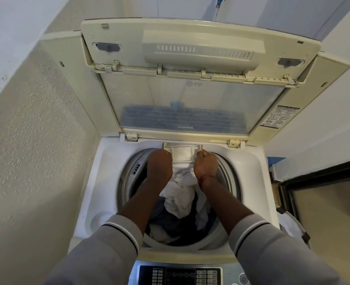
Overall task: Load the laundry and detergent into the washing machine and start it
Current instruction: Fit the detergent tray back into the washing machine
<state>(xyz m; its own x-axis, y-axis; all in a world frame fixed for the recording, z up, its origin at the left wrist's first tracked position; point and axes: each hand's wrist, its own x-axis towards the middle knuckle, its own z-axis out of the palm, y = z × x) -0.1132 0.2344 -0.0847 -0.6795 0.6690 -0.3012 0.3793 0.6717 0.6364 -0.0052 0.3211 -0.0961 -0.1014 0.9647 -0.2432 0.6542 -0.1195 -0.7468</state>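
Note:
The top-loading washing machine (pixel 100 182) stands with its lid (pixel 190 58) raised. White and dark laundry (pixel 178 200) fills the drum. A white detergent drawer (pixel 182 154) juts out from the back rim over the drum. My left hand (pixel 159 163) is curled at the drawer's left edge, and my right hand (pixel 206 163) is curled at its right edge, pinching a thin pale object whose kind I cannot tell. Whether the left fingers grip the drawer is hidden.
The control panel (pixel 180 275) with its power button (pixel 243 278) lies at the near edge. A rough wall (pixel 36 140) hems the machine on the left. A dark-framed door (pixel 324 182) and a white basket (pixel 293 225) sit at the right.

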